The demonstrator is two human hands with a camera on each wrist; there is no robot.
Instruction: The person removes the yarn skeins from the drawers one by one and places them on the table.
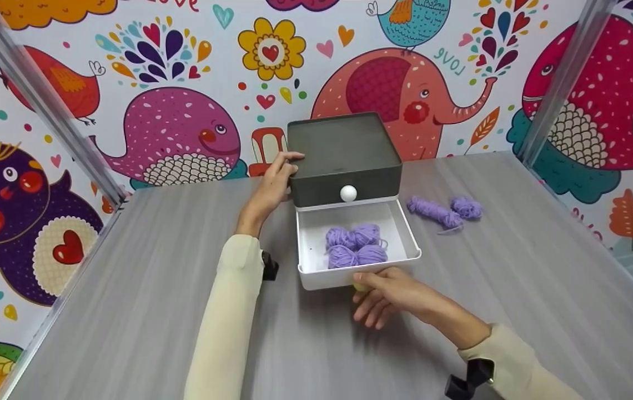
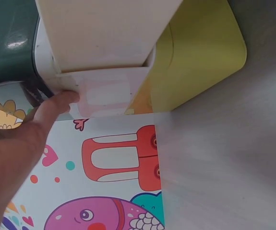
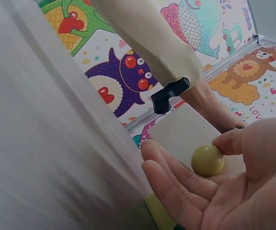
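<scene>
On the table stands a small stacked drawer box (image 1: 344,145) with a dark grey-green top tier and a white knob (image 1: 348,193). Its white drawer (image 1: 361,276) is pulled out toward the front. Inside lie several purple yarn bundles (image 1: 356,245). At the box's left side my left hand (image 1: 273,186) grips the body, one finger over the top edge; the left wrist view shows a digit against the white side (image 2: 104,91). My right hand (image 1: 397,291) pinches the yellow-green drawer knob (image 3: 208,160) near the thumb tip, other fingers extended below.
Two more purple yarn bundles, a long one (image 1: 433,212) and a round one (image 1: 466,208), lie right of the box. A yellow-green bottom tier (image 2: 200,52) shows in the left wrist view. Behind the grey table (image 1: 172,266) rises a wall with cartoon animals.
</scene>
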